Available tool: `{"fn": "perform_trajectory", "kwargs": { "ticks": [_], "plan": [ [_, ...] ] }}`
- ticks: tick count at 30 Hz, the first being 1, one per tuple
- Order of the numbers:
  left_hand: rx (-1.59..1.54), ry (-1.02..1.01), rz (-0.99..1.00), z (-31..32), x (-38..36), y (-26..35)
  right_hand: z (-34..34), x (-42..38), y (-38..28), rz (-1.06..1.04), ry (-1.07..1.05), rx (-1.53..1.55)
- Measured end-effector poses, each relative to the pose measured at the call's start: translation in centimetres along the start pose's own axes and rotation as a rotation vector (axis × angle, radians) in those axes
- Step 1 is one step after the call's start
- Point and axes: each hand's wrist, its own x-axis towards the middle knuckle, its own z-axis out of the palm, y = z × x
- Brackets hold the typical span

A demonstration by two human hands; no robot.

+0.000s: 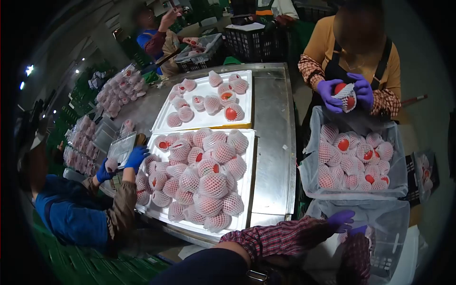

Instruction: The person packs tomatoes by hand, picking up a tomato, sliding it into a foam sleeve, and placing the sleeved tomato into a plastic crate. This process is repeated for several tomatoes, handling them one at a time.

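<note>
My left hand (341, 219), in a purple glove and plaid sleeve, reaches over a plastic-lined crate (327, 207) at the lower right. Its fingers are stretched out and apart. Just below it, inside the same crate, is my right hand (359, 231), also purple-gloved; its fingers are mostly hidden. Beside the right hand shows a bit of pinkish foam netting (342, 237), too covered to make out fully. Beyond the hands stands a second lined crate (308, 183), filled with red round fruit in foam nets (349, 161).
A metal table (273, 166) carries two white trays, the nearer (249, 180) heaped with netted fruit, the farther (164, 121) holding fewer. A co-worker's purple gloves (363, 92) hold a netted fruit across from me. Another co-worker's blue gloves (136, 157) handle a clear box (121, 148).
</note>
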Motion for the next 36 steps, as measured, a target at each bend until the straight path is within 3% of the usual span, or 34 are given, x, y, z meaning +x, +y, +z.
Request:
{"fn": "perform_trajectory", "kwargs": {
  "ticks": [4,7,8,10,12,14,16,17,20,21,25,26,29,32,34,36],
  "plan": [
    [0.094,0.105,0.004,0.5,-0.2,0.8,-1.1,-3.8,-2.5,-0.2,-0.077,0.146],
    [0.208,0.091,0.043,0.3,-0.4,0.9,-3.0,-6.1,-3.1,-0.413,-0.143,0.52],
    [0.305,0.066,0.127,-0.4,0.8,0.3,-4.3,-7.2,-3.4,-0.402,-0.186,0.749],
    [0.407,0.024,0.213,-0.8,2.2,-0.4,-10.0,-12.9,-7.4,-0.093,-0.314,1.207],
    [0.419,-0.006,0.213,0.0,1.8,-0.4,-12.9,-16.6,-9.8,-0.163,-0.277,1.511],
    [0.348,0.052,0.072,3.8,-4.7,2.9,-13.1,-17.3,-10.1,-0.102,-0.315,1.573],
    [-0.039,-0.281,0.121,3.5,-3.5,2.3,-13.4,-19.2,-12.2,-0.061,-0.33,1.653],
    [-0.235,-0.44,0.142,3.3,-3.4,2.0,-12.4,-18.5,-12.1,-0.177,-0.368,1.695],
    [-0.185,-0.215,0.101,3.1,-3.5,2.5,-9.8,-18.4,-14.2,-0.396,0.348,1.367],
    [-0.268,-0.335,0.172,1.6,-0.1,0.6,-10.2,-19.7,-15.0,-0.387,0.525,1.078],
    [-0.004,-0.155,0.195,1.4,-0.2,0.7,-12.0,-22.5,-17.2,-0.474,0.655,0.811],
    [0.0,-0.137,0.153,3.4,-5.6,3.9,-12.1,-22.4,-17.1,-0.49,0.623,0.81],
    [0.009,-0.083,0.191,3.1,-5.2,3.7,-11.4,-21.8,-16.8,-0.505,0.578,0.856],
    [0.306,-0.006,0.306,2.0,-3.2,2.6,-10.0,-19.0,-14.6,-0.359,0.392,1.321],
    [0.567,0.145,0.461,1.4,-0.4,0.3,-10.7,-19.5,-13.7,-0.21,0.233,1.475],
    [0.511,0.13,0.436,1.5,-0.4,0.1,-10.6,-19.5,-12.7,-0.146,0.093,1.679]
  ]
}}
